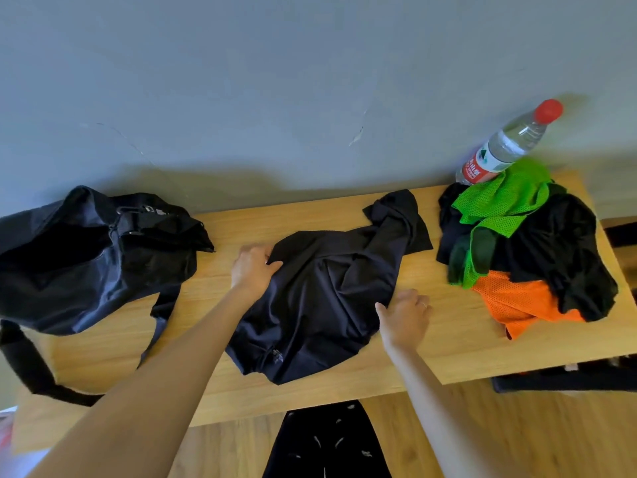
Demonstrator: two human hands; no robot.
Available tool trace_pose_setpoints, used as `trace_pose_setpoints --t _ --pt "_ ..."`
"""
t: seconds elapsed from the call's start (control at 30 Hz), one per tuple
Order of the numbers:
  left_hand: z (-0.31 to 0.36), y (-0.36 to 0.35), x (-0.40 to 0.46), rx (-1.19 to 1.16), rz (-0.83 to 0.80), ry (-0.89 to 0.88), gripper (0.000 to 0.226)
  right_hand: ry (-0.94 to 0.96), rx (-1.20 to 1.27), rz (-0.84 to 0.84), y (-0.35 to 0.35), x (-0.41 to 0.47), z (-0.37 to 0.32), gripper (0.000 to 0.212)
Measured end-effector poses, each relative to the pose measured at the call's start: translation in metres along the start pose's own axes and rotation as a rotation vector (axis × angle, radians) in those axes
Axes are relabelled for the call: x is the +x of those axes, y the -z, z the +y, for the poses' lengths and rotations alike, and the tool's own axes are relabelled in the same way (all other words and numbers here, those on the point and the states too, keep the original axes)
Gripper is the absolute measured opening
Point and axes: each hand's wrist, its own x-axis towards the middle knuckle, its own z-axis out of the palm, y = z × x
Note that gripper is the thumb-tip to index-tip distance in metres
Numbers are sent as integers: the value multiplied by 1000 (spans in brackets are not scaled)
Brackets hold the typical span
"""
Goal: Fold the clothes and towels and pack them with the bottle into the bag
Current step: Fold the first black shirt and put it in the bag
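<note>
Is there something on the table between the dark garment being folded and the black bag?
Nothing visible. Only bare table separates the dark garment from the black bag. The left hand grips the garment's edge on the side nearest the bag.

The bottle (506,146) has a red and white label with print too blurred to read.
</note>
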Motion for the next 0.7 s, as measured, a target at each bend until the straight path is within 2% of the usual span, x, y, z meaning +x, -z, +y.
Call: trace_pose_setpoints --t 0.07,0.1,0.23,0.33,0.43,0.6,0.7 --pt "-3 -1 -1 -59 -5 4 15 16 17 -27 -3 -1 0 16" --pt "-3 2 -4 -119 -6 13 15 33 57 -40 -3 -2 -1 12" --pt "-7 18 -14 -371 -5 82 12 130 368 -86 9 0 -8 10" --pt "-12 34 -25 -494 36 130 8 79 609 -155 26 11 -15 7" --pt "-18 49 -35 -614 79 175 10 60 721 -200 42 23 -24 2" --pt "-36 71 -52 -799 228 264 20 115 907 -219 77 36 -46 17" --pt "-44 74 -63 -837 151 234 20 95 986 -243 88 46 -49 27"
